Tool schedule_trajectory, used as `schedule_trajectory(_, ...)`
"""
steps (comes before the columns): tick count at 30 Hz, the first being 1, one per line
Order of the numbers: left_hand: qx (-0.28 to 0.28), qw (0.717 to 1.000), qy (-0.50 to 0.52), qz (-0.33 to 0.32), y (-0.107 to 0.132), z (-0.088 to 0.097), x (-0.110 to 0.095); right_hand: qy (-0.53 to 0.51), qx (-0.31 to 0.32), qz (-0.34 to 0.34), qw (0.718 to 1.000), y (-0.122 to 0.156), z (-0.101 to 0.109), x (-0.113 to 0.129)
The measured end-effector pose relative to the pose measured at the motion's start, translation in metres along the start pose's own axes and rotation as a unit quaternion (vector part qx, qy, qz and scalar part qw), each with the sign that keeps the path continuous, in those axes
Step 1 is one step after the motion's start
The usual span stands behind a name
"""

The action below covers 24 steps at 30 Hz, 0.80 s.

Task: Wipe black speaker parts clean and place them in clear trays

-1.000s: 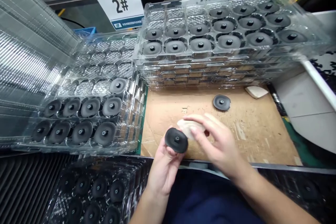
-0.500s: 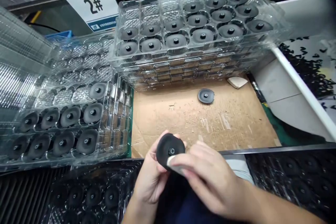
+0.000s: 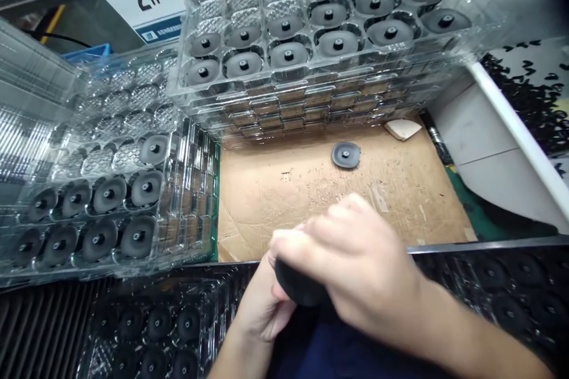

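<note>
My left hand is wrapped round the lower left edge of a dark round disc, a shallow plastic part with a small hollow post at its centre. My right hand is closed over the top of this disc and hides its post. The white pad pinched in my right fingers a moment earlier is covered by the hand now. Beyond my hands, a similar loose disc lies on the cardboard sheet.
Stacked clear trays holding discs stand behind the cardboard; another stack stands at left. A white wedge-shaped pad lies near the right wall. Small black pieces are scattered at far right. Black trays with discs sit along the front.
My right hand has moved up and left across the disc, covering its post and the white pad. The disc now shows only its lower part. The camera view has shifted slightly.
</note>
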<state>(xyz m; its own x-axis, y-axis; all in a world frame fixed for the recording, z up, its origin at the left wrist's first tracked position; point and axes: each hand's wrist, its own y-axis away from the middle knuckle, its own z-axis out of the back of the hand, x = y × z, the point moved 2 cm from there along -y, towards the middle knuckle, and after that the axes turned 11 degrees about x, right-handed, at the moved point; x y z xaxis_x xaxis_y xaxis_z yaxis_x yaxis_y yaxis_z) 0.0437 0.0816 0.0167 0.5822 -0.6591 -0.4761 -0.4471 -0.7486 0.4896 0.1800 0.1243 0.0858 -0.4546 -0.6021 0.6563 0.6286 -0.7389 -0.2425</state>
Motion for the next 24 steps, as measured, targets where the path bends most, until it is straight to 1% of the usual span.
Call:
schedule_trajectory(2, 0.016, 1.0, -0.011, 0.006, -0.002, 0.001, 0.001, -0.022, 0.007, 0.071, 0.997, -0.002, 0.0, 0.005)
schedule_trajectory(3, 0.022, 1.0, -0.017, 0.007, -0.002, 0.0, 0.001, -0.052, 0.011, 0.087, 0.995, -0.003, 0.0, 0.004)
schedule_trajectory(4, 0.027, 0.999, -0.02, 0.004, -0.002, -0.001, -0.001, -0.082, 0.001, 0.072, 0.994, -0.003, 0.001, -0.002)
schedule_trajectory(5, 0.034, 0.999, -0.02, 0.0, -0.001, -0.002, -0.002, -0.105, -0.023, 0.028, 0.994, -0.002, 0.001, -0.011)
schedule_trajectory(6, 0.04, 0.999, -0.017, -0.007, 0.001, -0.003, -0.004, -0.121, -0.051, -0.035, 0.991, 0.001, -0.001, -0.022)
schedule_trajectory(8, 0.047, 0.999, -0.005, -0.02, 0.004, -0.002, -0.006, -0.135, -0.076, -0.154, 0.976, 0.014, -0.015, -0.044)
schedule_trajectory(9, 0.046, 0.999, 0.001, -0.026, 0.006, -0.001, -0.007, -0.135, -0.066, -0.189, 0.97, 0.023, -0.026, -0.053)
schedule_trajectory(10, 0.04, 0.999, 0.004, -0.034, 0.007, 0.002, -0.007, -0.134, -0.044, -0.206, 0.968, 0.032, -0.04, -0.061)
schedule_trajectory(12, 0.024, 0.998, 0.002, -0.049, 0.007, 0.009, -0.005, -0.129, 0.006, -0.205, 0.97, 0.048, -0.065, -0.07)
schedule_trajectory(13, 0.02, 0.998, 0.004, -0.053, 0.007, 0.012, -0.004, -0.128, 0.021, -0.201, 0.971, 0.054, -0.073, -0.071)
schedule_trajectory(14, 0.021, 0.998, 0.006, -0.054, 0.007, 0.014, -0.004, -0.126, 0.028, -0.201, 0.971, 0.058, -0.076, -0.07)
schedule_trajectory(15, 0.027, 0.998, 0.008, -0.051, 0.006, 0.015, -0.003, -0.125, 0.03, -0.206, 0.97, 0.058, -0.074, -0.068)
schedule_trajectory(16, 0.035, 0.998, 0.008, -0.043, 0.006, 0.015, -0.004, -0.122, 0.02, -0.217, 0.968, 0.056, -0.067, -0.063)
schedule_trajectory(18, 0.044, 0.999, 0.005, -0.032, 0.007, 0.013, -0.005, -0.111, -0.035, -0.231, 0.966, 0.045, -0.042, -0.047)
schedule_trajectory(19, 0.041, 0.999, 0.0, -0.033, 0.007, 0.011, -0.006, -0.101, -0.078, -0.219, 0.967, 0.038, -0.028, -0.037)
schedule_trajectory(20, 0.035, 0.999, -0.006, -0.039, 0.008, 0.01, -0.007, -0.086, -0.106, -0.17, 0.976, 0.03, -0.016, -0.026)
schedule_trajectory(21, 0.027, 0.999, -0.011, -0.046, 0.009, 0.008, -0.008, -0.072, -0.107, -0.095, 0.987, 0.023, -0.008, -0.015)
schedule_trajectory(22, 0.015, 0.998, -0.017, -0.053, 0.009, 0.008, -0.009, -0.064, -0.094, -0.029, 0.993, 0.017, -0.003, -0.006)
schedule_trajectory(23, -0.002, 0.998, -0.022, -0.056, 0.01, 0.009, -0.008, -0.056, -0.07, 0.012, 0.996, 0.014, -0.002, 0.0)
schedule_trajectory(24, -0.021, 0.998, -0.025, -0.054, 0.011, 0.01, -0.007, -0.047, -0.041, 0.019, 0.998, 0.011, -0.003, 0.003)
